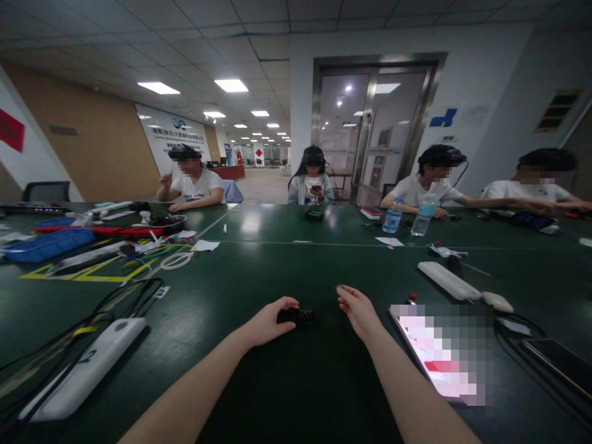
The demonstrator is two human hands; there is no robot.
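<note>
My left hand (271,322) rests low over the dark green table, thumb and fingers curved around a small black object (305,317). Its surface looks knobbly, and its exact kind is too dark to make out. To the right, apart from that object, my right hand (358,310) is raised slightly with thumb and fingertips pressed together. Whatever may be between those fingertips is too small to name. A phone with a lit, blurred screen (423,351) lies beside my right forearm.
At left lie a white power strip (92,370), cables and a blue tray (50,245). On the right are another white strip (448,280), a dark phone (559,364) and two water bottles (423,216). Several people with headsets sit along the far side.
</note>
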